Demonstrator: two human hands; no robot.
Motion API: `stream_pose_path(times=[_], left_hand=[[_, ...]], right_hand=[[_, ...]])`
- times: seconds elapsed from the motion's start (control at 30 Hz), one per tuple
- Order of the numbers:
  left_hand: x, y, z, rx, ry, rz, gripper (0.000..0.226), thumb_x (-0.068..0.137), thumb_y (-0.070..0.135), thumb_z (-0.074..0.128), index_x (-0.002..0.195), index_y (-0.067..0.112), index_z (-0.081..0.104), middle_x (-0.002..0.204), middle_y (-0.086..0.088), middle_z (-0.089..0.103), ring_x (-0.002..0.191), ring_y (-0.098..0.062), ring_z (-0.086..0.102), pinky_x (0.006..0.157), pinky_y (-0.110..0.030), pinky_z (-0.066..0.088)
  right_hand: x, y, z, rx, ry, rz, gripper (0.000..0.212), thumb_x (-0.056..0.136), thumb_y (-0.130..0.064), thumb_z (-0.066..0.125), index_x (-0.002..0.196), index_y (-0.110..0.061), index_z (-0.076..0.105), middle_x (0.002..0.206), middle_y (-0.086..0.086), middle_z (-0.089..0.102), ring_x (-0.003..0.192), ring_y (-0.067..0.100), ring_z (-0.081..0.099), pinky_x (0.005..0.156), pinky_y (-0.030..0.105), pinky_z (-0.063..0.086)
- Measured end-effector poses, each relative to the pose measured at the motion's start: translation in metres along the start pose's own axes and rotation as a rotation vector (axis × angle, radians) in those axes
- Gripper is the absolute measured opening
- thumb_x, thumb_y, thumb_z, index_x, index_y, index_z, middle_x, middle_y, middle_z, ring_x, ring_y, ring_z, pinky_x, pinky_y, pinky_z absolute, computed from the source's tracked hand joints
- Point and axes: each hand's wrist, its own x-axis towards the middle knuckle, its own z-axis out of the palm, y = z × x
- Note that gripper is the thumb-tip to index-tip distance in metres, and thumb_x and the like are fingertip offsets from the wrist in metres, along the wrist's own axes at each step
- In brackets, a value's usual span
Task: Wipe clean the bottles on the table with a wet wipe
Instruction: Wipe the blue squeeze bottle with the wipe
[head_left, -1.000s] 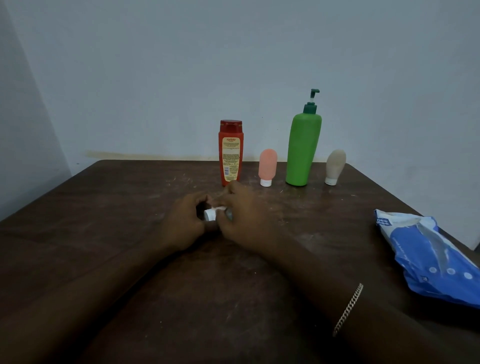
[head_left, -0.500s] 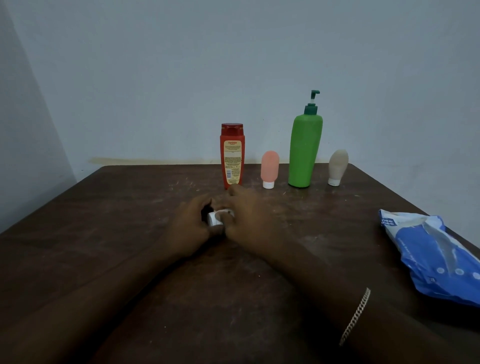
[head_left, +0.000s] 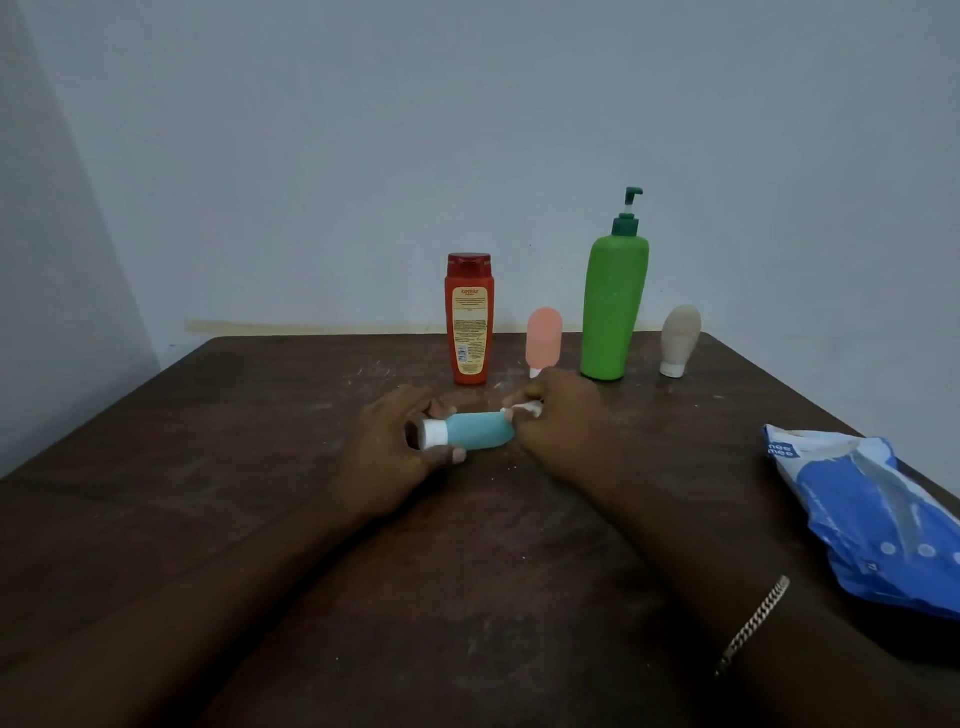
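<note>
A small teal bottle (head_left: 475, 430) with a white cap lies sideways above the dark table (head_left: 260, 493), cap pointing left. My left hand (head_left: 400, 447) grips it at the cap end. My right hand (head_left: 561, 421) is at the bottle's rounded end and pinches a white wet wipe (head_left: 524, 409) against it. Along the back edge stand a red bottle (head_left: 469, 319), a pink tube (head_left: 543, 340), a tall green pump bottle (head_left: 613, 301) and a beige tube (head_left: 679, 339).
A blue and white pack of wet wipes (head_left: 872, 519) lies at the table's right edge. A pale wall rises right behind the row of bottles. A chain bracelet (head_left: 753, 623) is on my right wrist.
My right hand has slid right along the bottle with the wipe, so the teal body now shows between my hands. Earlier both hands covered it, and only the white cap showed.
</note>
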Motion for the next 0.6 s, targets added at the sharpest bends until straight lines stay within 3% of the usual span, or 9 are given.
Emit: stream_pose_path(times=[0.07,0.27,0.37,0.5,0.6], left_hand=[[-0.002,0.003,0.000,0.019,0.014,0.043,0.040,0.073,0.028,0.086,0.097,0.039,0.056,0.107,0.012,0.059,0.095,-0.008,0.059,0.078,-0.038,0.058],[-0.001,0.007,0.002,0.065,0.027,0.112,0.031,0.074,0.025,0.084,0.091,0.032,0.059,0.101,0.008,0.061,0.088,-0.008,0.059,0.074,-0.033,0.056],[-0.001,0.008,0.001,0.059,-0.007,0.072,0.026,0.077,0.028,0.083,0.094,0.033,0.065,0.105,0.012,0.064,0.092,-0.005,0.060,0.077,-0.028,0.055],[0.001,0.007,0.000,-0.049,-0.078,0.029,0.019,0.080,0.024,0.081,0.093,0.033,0.070,0.113,0.014,0.067,0.104,-0.003,0.062,0.090,-0.032,0.056],[0.004,0.005,0.000,-0.078,-0.105,-0.049,0.024,0.080,0.025,0.081,0.100,0.034,0.069,0.114,0.016,0.066,0.104,-0.004,0.062,0.088,-0.028,0.056]], right_hand=[[-0.005,-0.011,0.002,0.018,-0.014,-0.042,0.018,0.086,-0.019,0.069,0.103,-0.018,0.074,0.106,-0.003,0.067,0.098,0.010,0.060,0.072,0.015,0.044],[-0.011,-0.026,0.006,-0.044,-0.105,-0.183,0.019,0.090,-0.023,0.067,0.107,-0.018,0.070,0.098,-0.008,0.051,0.086,0.006,0.046,0.061,0.010,0.027],[-0.003,-0.005,0.003,-0.051,-0.128,-0.094,0.022,0.087,-0.024,0.069,0.108,-0.020,0.073,0.104,-0.007,0.065,0.089,0.004,0.053,0.065,0.009,0.035],[0.004,0.023,-0.009,-0.052,-0.159,0.064,0.023,0.083,-0.024,0.071,0.105,-0.020,0.077,0.103,-0.004,0.076,0.086,0.004,0.064,0.076,0.020,0.052],[0.003,0.025,-0.010,-0.002,-0.143,0.107,0.021,0.083,-0.022,0.070,0.103,-0.021,0.078,0.102,-0.007,0.076,0.083,0.001,0.064,0.068,0.012,0.048]])
